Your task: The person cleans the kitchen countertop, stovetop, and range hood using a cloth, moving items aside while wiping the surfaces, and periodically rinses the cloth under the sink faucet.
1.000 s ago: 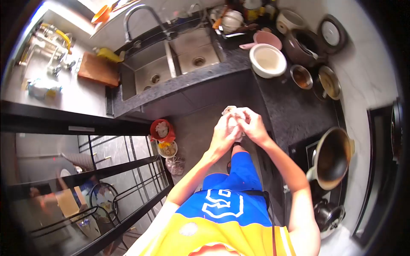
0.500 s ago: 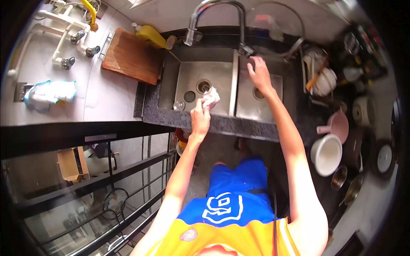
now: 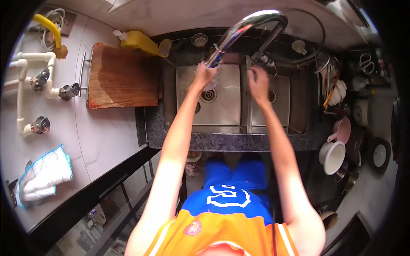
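Observation:
Under the spout of the chrome faucet [image 3: 252, 21], my left hand [image 3: 205, 77] holds a pale, whitish item [image 3: 212, 85] above the left basin [image 3: 222, 113]. The spout hides part of the fingers and of the item, whose kind I cannot make out. My right hand [image 3: 259, 83] is over the divider and the right basin [image 3: 279, 113], below the faucet's handle [image 3: 265, 59]. It is blurred, its fingers look slightly apart, and nothing shows in it.
A wooden board [image 3: 124, 77] and a yellow bottle [image 3: 139, 42] lie left of the sink. A white cloth [image 3: 47, 175] rests at the lower left, near pipe valves [image 3: 68, 91]. Bowls [image 3: 332, 158] and a pink pan [image 3: 341, 130] stand on the right.
Both hands first worked the pale item together away from the sink; then the view turned to the sink and they parted. My left hand has since moved under the spout, my right hand lower from the handle.

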`<state>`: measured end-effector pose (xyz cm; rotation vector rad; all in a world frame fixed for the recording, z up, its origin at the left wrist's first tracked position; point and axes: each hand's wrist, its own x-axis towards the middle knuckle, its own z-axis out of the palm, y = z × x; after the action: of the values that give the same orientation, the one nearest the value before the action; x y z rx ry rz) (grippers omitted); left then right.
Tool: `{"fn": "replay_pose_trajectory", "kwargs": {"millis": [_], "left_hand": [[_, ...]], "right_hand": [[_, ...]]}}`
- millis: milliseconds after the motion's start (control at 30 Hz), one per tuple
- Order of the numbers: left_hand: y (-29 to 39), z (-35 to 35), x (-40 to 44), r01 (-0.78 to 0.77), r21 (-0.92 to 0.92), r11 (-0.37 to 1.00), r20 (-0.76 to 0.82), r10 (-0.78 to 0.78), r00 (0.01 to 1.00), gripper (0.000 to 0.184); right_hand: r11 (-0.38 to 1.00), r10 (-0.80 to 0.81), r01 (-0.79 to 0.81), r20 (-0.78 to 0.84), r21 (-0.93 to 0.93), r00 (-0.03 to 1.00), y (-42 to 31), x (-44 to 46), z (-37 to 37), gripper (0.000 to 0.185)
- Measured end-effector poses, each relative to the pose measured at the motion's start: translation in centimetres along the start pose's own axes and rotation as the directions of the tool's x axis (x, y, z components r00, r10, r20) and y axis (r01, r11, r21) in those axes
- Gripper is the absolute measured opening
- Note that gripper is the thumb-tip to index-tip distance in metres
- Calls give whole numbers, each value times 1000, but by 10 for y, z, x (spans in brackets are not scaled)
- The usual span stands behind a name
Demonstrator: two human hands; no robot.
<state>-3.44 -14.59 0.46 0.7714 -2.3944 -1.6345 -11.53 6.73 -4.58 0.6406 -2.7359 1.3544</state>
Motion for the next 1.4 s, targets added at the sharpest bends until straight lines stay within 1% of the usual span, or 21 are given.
{"fn": "replay_pose_trajectory", "kwargs": {"millis": [67,133,200,400,467,533,567,600,667,700,767,867,933,1000,1033,1067,1133,1167,1267,1367,1400], "left_hand": [[-1,-3,16,-237,136,962,121,222,968,35],[0,-5,21,-212,-57,976,237,219,946,35],[0,-18,15,-40,-308,951,321,143,936,31],[-63,-39,5,164,-648,744,153,-84,985,42],[-105,-31,4,356,-322,877,49,-360,932,42],[-114,-32,-4,464,-468,752,183,-431,884,44],[-117,-34,-6,562,-577,593,321,-468,823,47],[-120,-32,-6,552,-581,598,310,-464,830,47],[-126,-22,0,180,-930,322,106,-234,966,48],[-132,-29,5,243,-966,89,228,-152,962,51],[-129,-37,12,264,-958,108,253,-106,962,52],[-99,-58,16,421,-896,139,416,-64,907,55],[-84,-64,21,437,-889,138,450,79,890,49],[-57,-63,16,456,-837,302,402,-226,887,42],[-61,-59,19,353,-789,502,333,-132,934,41],[-63,-52,25,353,-789,503,339,-122,933,41],[-59,-41,24,273,-774,572,250,-121,961,42],[-53,-36,15,267,-726,633,215,-160,963,42],[-56,-33,21,561,-704,435,496,-264,827,36],[-85,-18,20,438,-680,587,291,-332,897,40],[-101,-14,17,342,-692,635,145,-342,928,39]], "right_hand": [[924,325,-357,214,137,921,18,-13,87,70],[289,373,-893,819,345,437,-27,-11,96,91],[24,193,-834,816,551,545,-49,-22,113,83],[75,341,-659,602,749,722,-55,-6,131,51],[4,334,-642,604,767,724,-87,7,115,39],[441,198,-801,826,405,527,-104,24,108,39],[577,62,-695,825,430,562,-119,24,106,46],[581,50,-688,825,435,564,-124,29,108,46],[808,222,-584,879,77,423,-131,44,111,53],[783,197,-616,903,90,382,-133,49,108,56],[865,100,-479,881,152,462,-119,61,109,64],[835,-23,-412,770,366,638,-100,55,94,78],[411,-151,-649,750,640,644,-88,62,85,82],[388,-24,-694,759,607,651,-75,56,99,75],[247,67,-674,681,696,729,-70,45,110,61],[113,168,-620,600,776,782,-69,36,117,48],[284,304,-725,659,627,688,-68,14,123,41],[-16,176,-843,832,537,527,-52,3,129,39],[63,268,-736,699,674,663,-51,-4,125,44],[71,413,-606,529,792,741,-26,3,127,42],[211,417,-626,510,751,752,-31,9,115,40]]}}
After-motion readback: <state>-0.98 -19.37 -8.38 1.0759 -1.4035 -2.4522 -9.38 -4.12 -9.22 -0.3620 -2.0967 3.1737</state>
